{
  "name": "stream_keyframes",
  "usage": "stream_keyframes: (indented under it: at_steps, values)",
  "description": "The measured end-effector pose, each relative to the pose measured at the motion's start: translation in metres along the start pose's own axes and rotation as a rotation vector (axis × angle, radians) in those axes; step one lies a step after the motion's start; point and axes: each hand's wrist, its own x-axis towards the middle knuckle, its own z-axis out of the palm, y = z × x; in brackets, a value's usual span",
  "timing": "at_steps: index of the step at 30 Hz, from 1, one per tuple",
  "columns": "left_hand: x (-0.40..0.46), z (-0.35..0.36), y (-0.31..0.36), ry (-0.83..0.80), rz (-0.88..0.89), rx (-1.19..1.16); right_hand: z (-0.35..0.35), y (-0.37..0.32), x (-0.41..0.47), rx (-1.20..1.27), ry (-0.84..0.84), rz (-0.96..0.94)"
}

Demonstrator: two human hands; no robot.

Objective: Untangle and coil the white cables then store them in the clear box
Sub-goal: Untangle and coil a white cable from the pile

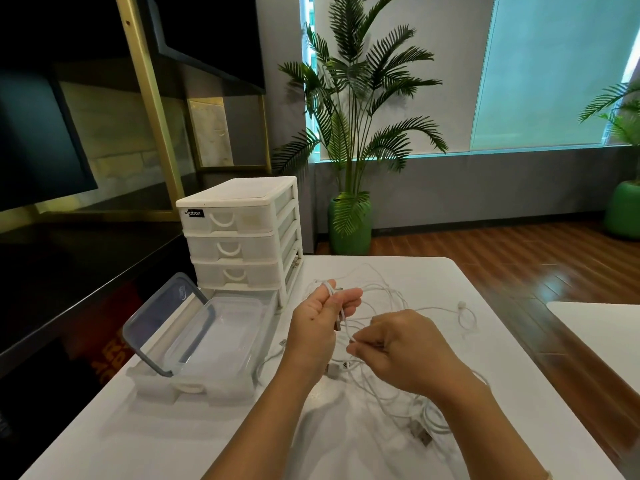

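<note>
Cables [388, 341]: strand pinched upright in left hand [322, 327], right hand [405, 351] pinching it just below-right, tangle beneath both, open box [221, 341] nearer left.

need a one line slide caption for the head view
Both hands, left hand and right hand, pinch tangled white cables over a white table, beside an open clear box.
</note>
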Motion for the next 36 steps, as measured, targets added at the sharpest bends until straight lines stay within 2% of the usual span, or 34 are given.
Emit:
stream_keyframes:
  at_steps: [3,6,8,16,20,22,27,32,36]
  values:
    - [0.001,-0.001,-0.001,0.029,-0.018,-0.06,0.0,-0.001,0.0,-0.019,-0.033,0.009]
    - [0.006,-0.003,-0.003,0.023,-0.074,-0.233,0.0,-0.001,0.0,-0.001,-0.037,0.007]
    - [0.007,-0.004,-0.003,-0.008,-0.068,-0.229,0.0,-0.002,0.0,0.023,-0.016,-0.007]
    - [0.0,-0.006,0.0,-0.115,0.0,0.159,-0.005,0.004,-0.005,0.071,0.105,0.016]
    - [-0.006,-0.004,-0.001,-0.253,0.014,0.42,-0.006,0.003,-0.005,0.111,0.139,0.014]
    - [-0.007,-0.005,0.001,-0.299,-0.011,0.391,-0.006,0.004,-0.004,0.125,0.202,0.016]
    - [-0.009,-0.007,0.004,-0.424,-0.06,0.255,-0.011,0.01,-0.003,0.206,0.489,0.06]
    - [-0.009,-0.01,0.008,-0.484,-0.118,0.061,-0.005,0.012,-0.001,0.291,0.525,0.078]
    - [-0.01,-0.01,0.007,-0.482,-0.103,0.086,-0.001,0.013,0.0,0.289,0.524,0.1]
